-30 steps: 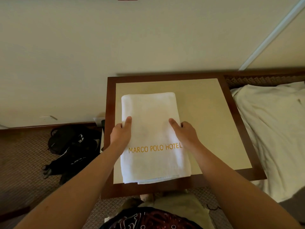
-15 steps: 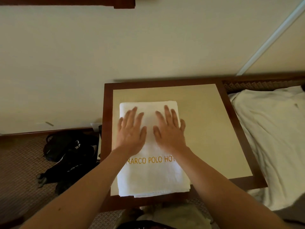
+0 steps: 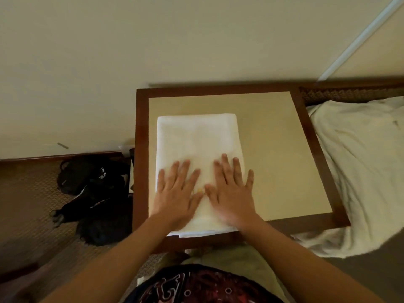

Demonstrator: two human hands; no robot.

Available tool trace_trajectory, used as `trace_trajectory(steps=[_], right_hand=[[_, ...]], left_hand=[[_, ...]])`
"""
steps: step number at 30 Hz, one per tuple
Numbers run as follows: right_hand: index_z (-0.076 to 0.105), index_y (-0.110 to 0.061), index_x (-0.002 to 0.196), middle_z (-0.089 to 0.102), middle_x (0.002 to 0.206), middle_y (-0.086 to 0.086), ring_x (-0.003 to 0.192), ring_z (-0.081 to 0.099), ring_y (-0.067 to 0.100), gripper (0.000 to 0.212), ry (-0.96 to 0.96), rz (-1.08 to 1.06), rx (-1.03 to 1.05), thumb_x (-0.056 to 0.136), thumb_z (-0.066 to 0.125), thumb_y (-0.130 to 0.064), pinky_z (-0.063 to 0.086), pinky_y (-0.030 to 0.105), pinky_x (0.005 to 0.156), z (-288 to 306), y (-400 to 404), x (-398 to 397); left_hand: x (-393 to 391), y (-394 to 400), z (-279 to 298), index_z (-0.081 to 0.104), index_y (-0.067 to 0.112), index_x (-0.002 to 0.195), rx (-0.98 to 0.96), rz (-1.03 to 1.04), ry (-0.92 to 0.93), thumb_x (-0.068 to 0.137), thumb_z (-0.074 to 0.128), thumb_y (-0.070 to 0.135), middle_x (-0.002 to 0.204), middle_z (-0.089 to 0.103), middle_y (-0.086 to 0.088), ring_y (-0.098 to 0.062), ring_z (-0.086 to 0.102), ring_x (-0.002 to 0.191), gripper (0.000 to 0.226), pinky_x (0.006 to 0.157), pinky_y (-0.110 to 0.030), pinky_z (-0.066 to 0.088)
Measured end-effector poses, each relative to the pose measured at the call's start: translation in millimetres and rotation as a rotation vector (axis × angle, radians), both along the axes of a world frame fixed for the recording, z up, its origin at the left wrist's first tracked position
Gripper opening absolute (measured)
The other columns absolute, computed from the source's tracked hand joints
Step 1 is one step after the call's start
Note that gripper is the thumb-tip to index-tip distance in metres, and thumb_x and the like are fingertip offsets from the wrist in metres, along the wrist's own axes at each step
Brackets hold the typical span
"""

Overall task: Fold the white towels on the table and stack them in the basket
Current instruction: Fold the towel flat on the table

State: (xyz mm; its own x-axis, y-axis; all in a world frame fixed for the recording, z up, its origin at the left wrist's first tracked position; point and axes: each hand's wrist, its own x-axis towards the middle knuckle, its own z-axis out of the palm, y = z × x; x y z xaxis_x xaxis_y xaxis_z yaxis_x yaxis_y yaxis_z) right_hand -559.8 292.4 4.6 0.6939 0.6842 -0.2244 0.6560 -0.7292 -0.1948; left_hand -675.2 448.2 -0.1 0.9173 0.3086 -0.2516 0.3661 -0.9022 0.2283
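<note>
Both hands lie flat, palms down, fingers straight and spread, grasping nothing: the left hand [image 3: 175, 193] and right hand [image 3: 229, 193] press side by side on the near half of one folded white towel [image 3: 196, 136]. It lies on the left part of one wood-framed table [image 3: 273, 149]. One black bag [image 3: 94, 193] sits on the floor to the left.
</note>
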Motion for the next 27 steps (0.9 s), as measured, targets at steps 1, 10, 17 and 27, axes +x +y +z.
trace_trajectory(steps=[1, 10, 17, 27], right_hand=[[-0.007, -0.028, 0.163, -0.022, 0.169, -0.004, 0.155, -0.021, 0.025, 0.075, -0.014, -0.007, -0.013, 0.102, 0.015, -0.065, -0.005, 0.065, 0.122, -6, -12, -2], [0.046, -0.009, 0.136, 0.053, 0.129, 0.011, 0.119, 0.053, 0.033, 0.067, 0.251, -0.659, 0.236, 0.097, 0.047, -0.063, 0.049, 0.049, 0.095, 1, -6, 19], [0.063, -0.008, 0.085, 0.065, 0.079, 0.001, 0.072, 0.065, 0.019, 0.042, 0.787, -0.877, 0.361, 0.078, 0.084, -0.044, 0.047, 0.026, 0.059, 27, 13, 50], [0.074, -0.007, 0.1, 0.077, 0.1, 0.014, 0.09, 0.075, 0.031, 0.038, 1.024, -1.005, 0.451, 0.072, 0.085, -0.029, 0.06, 0.039, 0.078, 33, -43, 40]], left_hand=[[-10, 0, -5, -0.007, 0.037, 0.162, 0.011, -0.011, 0.0, 0.101, 0.005, 0.067, 0.166, -0.029, 0.005, -0.021, -0.029, 0.153, 0.069, 0.124, -0.058, -0.007], [-32, 23, 6, 0.019, 0.034, 0.156, -0.263, 0.502, -0.098, 0.093, 0.046, 0.071, 0.159, 0.036, -0.002, -0.032, 0.037, 0.142, 0.079, 0.115, -0.055, 0.037], [13, 44, 12, 0.053, 0.022, 0.129, -0.881, 0.951, -0.119, 0.077, 0.083, 0.047, 0.112, 0.07, -0.001, -0.023, 0.072, 0.094, 0.066, 0.079, -0.048, 0.063], [39, 17, 24, 0.056, 0.026, 0.127, -0.931, 0.738, -0.118, 0.052, 0.091, 0.048, 0.111, 0.073, 0.003, -0.024, 0.074, 0.096, 0.085, 0.08, -0.05, 0.062]])
